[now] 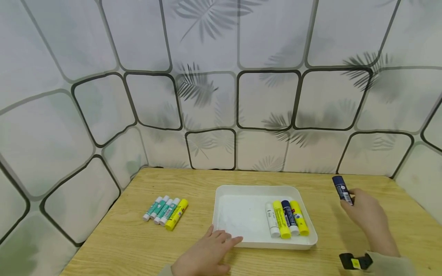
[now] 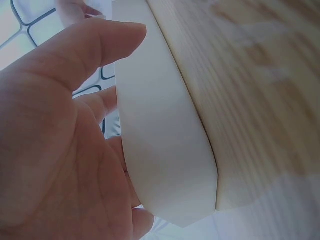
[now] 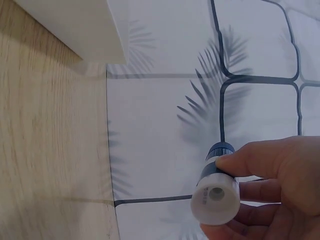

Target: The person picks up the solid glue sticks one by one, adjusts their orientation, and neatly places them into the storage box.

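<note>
My right hand point(image 1: 367, 212) holds a dark blue glue stick point(image 1: 342, 190) above the table, right of the tray. In the right wrist view the thumb and fingers pinch this stick, its white round base point(image 3: 216, 200) facing the camera. My left hand point(image 1: 208, 251) rests its spread fingers on the near left rim of a white tray point(image 1: 238, 214); the thumb stands apart from the rim. Inside the tray, at the right, several glue sticks lie side by side: a white one point(image 1: 272, 220), two yellow ones and a dark blue one point(image 1: 289, 217).
On the table point(image 1: 121, 245) left of the tray lies a row of small green-and-white glue sticks point(image 1: 159, 209) with a yellow one point(image 1: 177, 214) at its right end. A patterned curtain point(image 1: 210, 103) hangs behind the table and along both sides.
</note>
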Motion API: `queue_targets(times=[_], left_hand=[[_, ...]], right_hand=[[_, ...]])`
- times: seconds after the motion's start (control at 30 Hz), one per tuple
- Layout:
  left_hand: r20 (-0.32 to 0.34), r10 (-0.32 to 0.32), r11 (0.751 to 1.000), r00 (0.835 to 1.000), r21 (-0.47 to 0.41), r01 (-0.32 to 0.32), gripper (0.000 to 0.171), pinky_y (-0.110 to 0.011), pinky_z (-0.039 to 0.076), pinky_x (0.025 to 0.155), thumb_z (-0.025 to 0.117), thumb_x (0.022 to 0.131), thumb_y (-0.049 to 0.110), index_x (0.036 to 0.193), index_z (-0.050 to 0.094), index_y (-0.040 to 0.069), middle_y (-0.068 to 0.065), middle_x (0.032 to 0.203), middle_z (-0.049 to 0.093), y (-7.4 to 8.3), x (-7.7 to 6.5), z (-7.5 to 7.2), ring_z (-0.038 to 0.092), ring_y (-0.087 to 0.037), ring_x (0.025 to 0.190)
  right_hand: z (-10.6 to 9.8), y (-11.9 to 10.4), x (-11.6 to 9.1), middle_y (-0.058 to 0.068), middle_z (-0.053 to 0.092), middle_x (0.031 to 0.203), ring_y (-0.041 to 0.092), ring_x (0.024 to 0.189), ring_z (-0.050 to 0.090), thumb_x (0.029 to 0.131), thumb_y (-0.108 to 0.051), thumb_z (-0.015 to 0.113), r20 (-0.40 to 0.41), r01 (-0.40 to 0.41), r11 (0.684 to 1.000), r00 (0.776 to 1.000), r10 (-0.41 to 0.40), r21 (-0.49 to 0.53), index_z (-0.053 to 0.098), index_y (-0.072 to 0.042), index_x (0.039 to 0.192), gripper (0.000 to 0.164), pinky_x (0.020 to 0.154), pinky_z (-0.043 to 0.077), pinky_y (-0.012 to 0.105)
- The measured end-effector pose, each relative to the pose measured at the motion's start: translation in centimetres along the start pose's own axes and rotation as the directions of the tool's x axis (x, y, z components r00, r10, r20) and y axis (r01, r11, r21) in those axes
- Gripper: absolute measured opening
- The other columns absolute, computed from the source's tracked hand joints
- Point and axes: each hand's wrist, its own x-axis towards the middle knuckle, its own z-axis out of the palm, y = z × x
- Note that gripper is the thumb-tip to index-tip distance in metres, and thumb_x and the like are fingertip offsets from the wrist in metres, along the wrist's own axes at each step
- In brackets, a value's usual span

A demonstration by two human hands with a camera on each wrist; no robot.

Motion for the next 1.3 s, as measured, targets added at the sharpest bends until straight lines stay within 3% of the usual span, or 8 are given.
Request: queue_targets(times=[0.4,0.97,1.3], left_hand=[[-0.004,-0.003,1.0,1.0,-0.004,0.003,0.063,-0.05,0.026,0.098,0.063,0.078,0.039,0.134,0.034,0.03,0.008,0.119,0.047,0.0,0.1,0.1,0.039,-0.012,0.114],[-0.015,0.007,1.0,1.0,0.005,-0.007,0.063,-0.049,0.026,0.098,0.062,0.078,0.038,0.134,0.035,0.029,0.006,0.121,0.047,-0.1,0.1,0.2,0.04,-0.012,0.113],[-0.004,0.005,1.0,1.0,0.001,-0.005,0.063,-0.049,0.026,0.098,0.062,0.079,0.039,0.135,0.034,0.03,0.006,0.122,0.046,-0.1,0.0,0.2,0.039,-0.012,0.114]], right_hand=[[1.0,-3.1,0.2,0.032,0.051,0.095,0.027,0.068,0.051,0.083,-0.018,0.055,0.015,-0.018,0.999,1.0,0.017,0.039,0.039,0.018,0.116,0.052,0.049,0.041,0.032],[2.7,-8.1,0.4,0.026,0.054,0.091,0.025,0.067,0.051,0.084,-0.017,0.055,0.053,0.002,0.994,0.999,-0.008,0.109,0.039,0.015,0.12,0.05,0.05,0.042,0.031],[4.2,-10.8,0.4,0.023,0.056,0.094,0.024,0.072,0.053,0.083,-0.017,0.058,0.038,0.017,0.99,0.999,-0.022,0.143,0.043,0.01,0.12,0.048,0.058,0.046,0.035]])
